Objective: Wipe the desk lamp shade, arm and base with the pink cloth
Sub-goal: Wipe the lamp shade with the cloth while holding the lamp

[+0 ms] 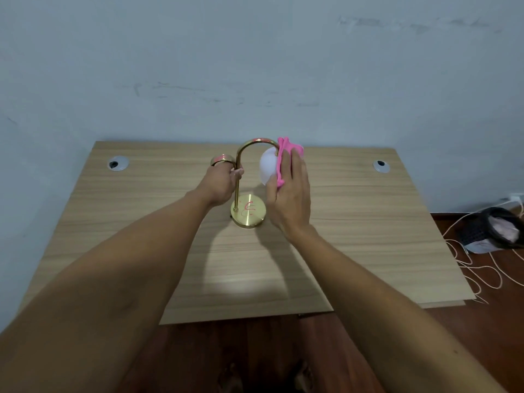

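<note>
A small desk lamp stands mid-desk: a round brass base with red scribbles, a curved brass arm with red marks along its top, and a white globe shade. My left hand is wrapped around the upright part of the arm, with a gold ring-shaped piece showing at its fingers. My right hand presses the pink cloth flat against the shade's right side. The cloth covers the top and right of the shade and pokes out above my fingers.
The wooden desk stands against a pale blue wall, with a cable grommet at the back left and one at the back right. On the floor to the right lie a black mesh bin and loose white cords.
</note>
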